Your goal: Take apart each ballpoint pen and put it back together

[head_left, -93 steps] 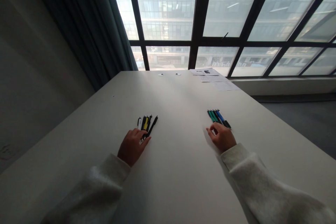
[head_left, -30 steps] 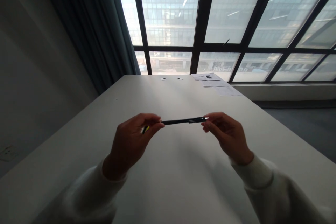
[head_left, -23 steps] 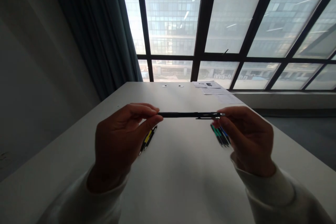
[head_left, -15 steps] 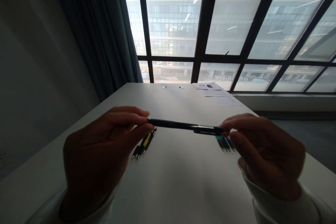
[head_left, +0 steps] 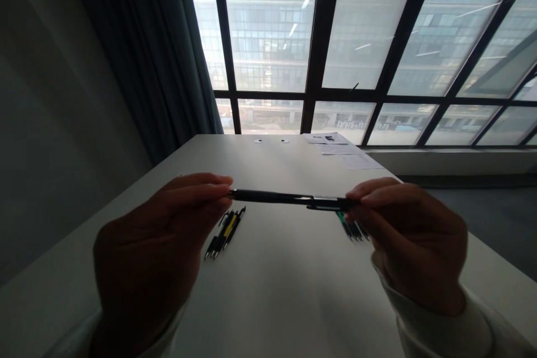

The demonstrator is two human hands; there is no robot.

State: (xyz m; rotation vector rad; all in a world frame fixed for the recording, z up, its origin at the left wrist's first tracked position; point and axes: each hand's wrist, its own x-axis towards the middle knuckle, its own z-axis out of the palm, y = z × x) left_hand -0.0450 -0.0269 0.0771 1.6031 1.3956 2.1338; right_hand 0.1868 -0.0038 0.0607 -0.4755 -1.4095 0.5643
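Since the earliest frame, both hands have risen from beside the two groups of pens and now hold one black pen point(head_left: 272, 197) between them, above the surface point(head_left: 268, 296). The left hand point(head_left: 149, 246) is nearly closed, pinching the tip end between thumb and fingertips. The right hand point(head_left: 413, 243) grips the clip end in the same way, with its remaining fingers loosely curled. The pen lies crosswise, almost level, its left end slightly higher in view. Under it, to the left, four pens point(head_left: 230, 226) rest close together in a slanting row: one pale, one with a yellow barrel, two black. To the right, another group of pens point(head_left: 348, 229), at least one of them green, sits partly hidden by the right hand; about four tips show, but the exact count cannot be told. At the far end lie three paper sheets point(head_left: 335, 149), partly overlapping, and two small discs point(head_left: 259, 141), set apart, near one dark curtain point(head_left: 146, 56)
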